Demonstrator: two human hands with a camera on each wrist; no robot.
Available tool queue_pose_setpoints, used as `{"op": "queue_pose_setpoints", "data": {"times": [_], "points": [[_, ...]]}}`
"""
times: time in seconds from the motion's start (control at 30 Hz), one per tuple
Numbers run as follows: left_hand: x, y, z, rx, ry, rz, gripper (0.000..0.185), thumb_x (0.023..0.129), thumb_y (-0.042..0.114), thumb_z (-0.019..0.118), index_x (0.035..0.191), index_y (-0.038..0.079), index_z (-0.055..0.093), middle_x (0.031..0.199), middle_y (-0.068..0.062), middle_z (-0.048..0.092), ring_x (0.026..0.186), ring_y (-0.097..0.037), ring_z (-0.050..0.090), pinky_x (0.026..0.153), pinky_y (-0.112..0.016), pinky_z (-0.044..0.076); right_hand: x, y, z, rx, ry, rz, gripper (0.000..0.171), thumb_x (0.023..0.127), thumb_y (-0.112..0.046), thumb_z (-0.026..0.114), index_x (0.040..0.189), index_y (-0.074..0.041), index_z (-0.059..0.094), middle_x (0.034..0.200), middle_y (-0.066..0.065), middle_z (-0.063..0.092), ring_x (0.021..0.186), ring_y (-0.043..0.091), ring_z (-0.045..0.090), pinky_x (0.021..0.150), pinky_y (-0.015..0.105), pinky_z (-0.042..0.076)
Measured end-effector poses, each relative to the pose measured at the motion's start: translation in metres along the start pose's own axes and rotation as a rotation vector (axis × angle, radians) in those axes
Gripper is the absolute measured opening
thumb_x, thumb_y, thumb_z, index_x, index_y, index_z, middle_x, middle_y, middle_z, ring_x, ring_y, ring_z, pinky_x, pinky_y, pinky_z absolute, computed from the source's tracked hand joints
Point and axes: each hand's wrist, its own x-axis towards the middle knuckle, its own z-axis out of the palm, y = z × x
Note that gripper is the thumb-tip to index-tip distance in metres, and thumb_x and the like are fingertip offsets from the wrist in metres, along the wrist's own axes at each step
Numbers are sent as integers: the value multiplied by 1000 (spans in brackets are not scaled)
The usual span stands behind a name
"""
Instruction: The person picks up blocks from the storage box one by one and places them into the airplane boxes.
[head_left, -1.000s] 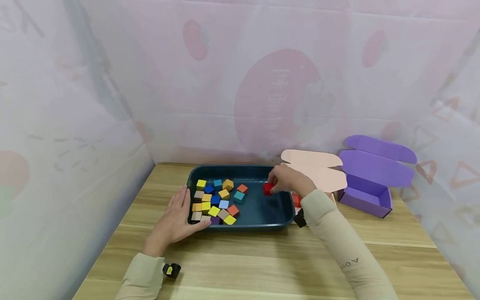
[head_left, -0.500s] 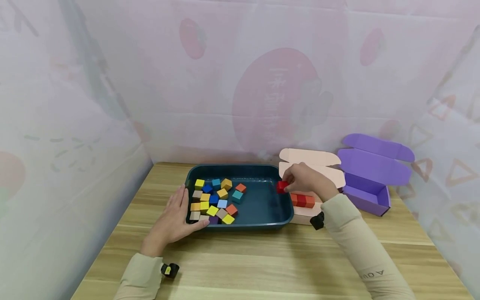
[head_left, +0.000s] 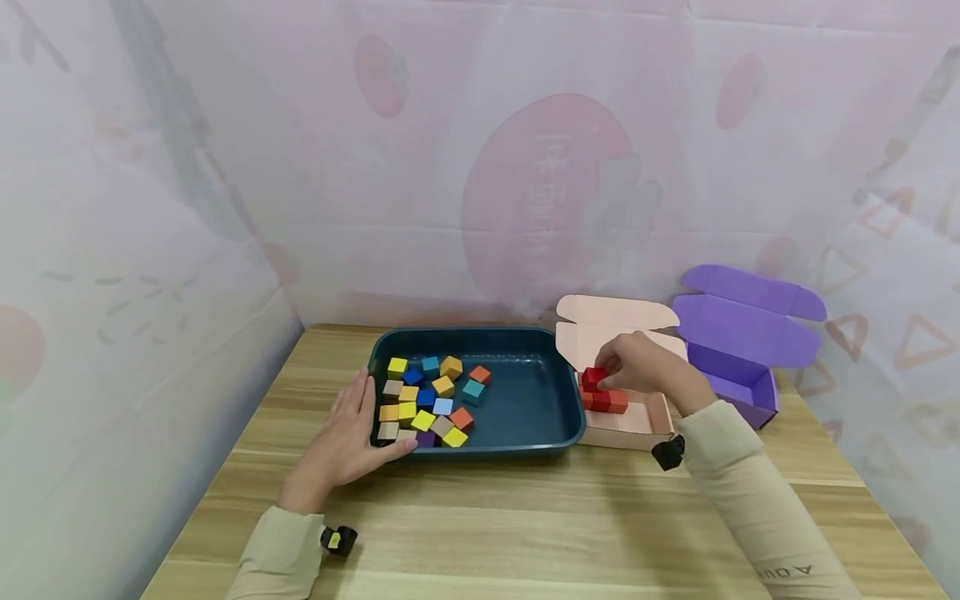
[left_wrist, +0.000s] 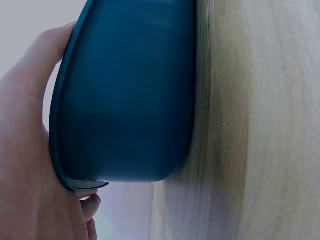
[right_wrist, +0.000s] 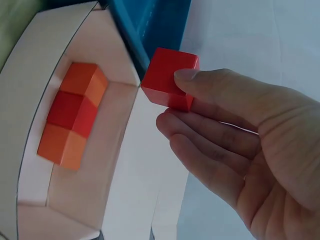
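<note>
Tray (head_left: pixel 551 442) sits mid-table (head_left: pixel 487 533), cubes (head_left: pixel 431 400) bunched in its left half. Box (head_left: pixel 626 429) just right of tray, w/ 3 blocks (head_left: pixel 603 402) in a row inside. Second box (head_left: pixel 738 375) right of that, near wall.

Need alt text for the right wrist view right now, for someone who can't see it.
The right hand pinches a red cube between thumb and fingers above an open pale pink box. Three cubes, orange, red and orange, lie in a row inside the box, and a dark teal tray stands beside it.
</note>
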Motion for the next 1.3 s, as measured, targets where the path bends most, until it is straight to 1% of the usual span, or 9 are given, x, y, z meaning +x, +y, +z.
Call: {"op": "queue_pose_setpoints", "data": {"times": [0.27, 0.43, 0.63, 0.77, 0.9, 0.97, 1.03, 1.17, 1.3], "points": [[-1, 0, -2, -6, 0, -6, 131, 86, 80, 65, 167, -5, 9, 178, -24, 1, 164, -46, 9, 133, -65, 12, -15, 20, 5, 29, 30, 44, 16, 88, -8, 84, 101, -1, 79, 93, 8, 80, 85, 18, 74, 83, 41, 66], [-1, -1, -2, -5, -5, -15, 131, 86, 81, 64, 167, -5, 8, 178, -24, 1, 164, -46, 8, 133, -65, 12, -22, 30, 10, 4, 89, 76, 14, 86, -8, 85, 94, 0, 78, 86, 7, 79, 78, 17, 73, 76, 39, 64], [1, -2, 0, 0, -2, -18, 132, 85, 82, 63, 167, -5, 8, 178, -24, 1, 164, -45, 9, 133, -64, 12, -31, 35, 17, -8, 146, 179, 9, 85, -8, 84, 85, 0, 79, 78, 6, 77, 69, 16, 65, 65, 32, 56], [1, -3, 0, 4, 0, -15, 131, 86, 82, 63, 168, -4, 8, 178, -23, 1, 165, -45, 8, 133, -64, 11, -36, 35, 23, -17, 180, 274, 15, 85, -12, 83, 75, -2, 77, 71, 3, 73, 64, 17, 57, 58, 29, 46], [1, -3, 0, 9, -4, -15, 131, 86, 82, 62, 167, -5, 8, 178, -23, 1, 165, -45, 8, 133, -64, 11, -38, 34, 33, -31, 226, 389, 30, 85, -16, 79, 62, -5, 63, 60, -1, 53, 59, 17, 45, 52, 29, 37], [0, -3, -1, 9, -7, -17, 131, 86, 83, 62, 168, -4, 7, 178, -23, 0, 165, -45, 8, 133, -64, 11, -38, 32, 38, -45, 254, 442, 32, 85, -17, 76, 63, -7, 56, 61, 1, 46, 60, 19, 44, 52, 30, 37], [0, -3, -1, 7, -10, -19, 132, 86, 83, 62, 168, -4, 7, 178, -23, 0, 165, -45, 8, 133, -64, 11, -39, 30, 43, -49, 277, 480, 31, 86, -18, 74, 67, -7, 53, 64, 4, 46, 61, 22, 46, 52, 33, 39], [0, -2, -1, -2, -14, -21, 131, 86, 83, 62, 168, -4, 7, 178, -23, -1, 165, -45, 7, 133, -64, 10, -37, 26, 52, -37, 319, 518, 29, 88, -18, 73, 69, -6, 55, 67, 7, 53, 62, 25, 51, 51, 34, 43], [-1, -1, -1, -9, -13, -24, 131, 86, 82, 63, 168, -4, 7, 178, -22, -1, 165, -45, 7, 133, -64, 10, -34, 25, 59, -20, 337, 538, 31, 90, -17, 73, 66, -7, 56, 64, 6, 50, 60, 23, 50, 48, 33, 41]]}}
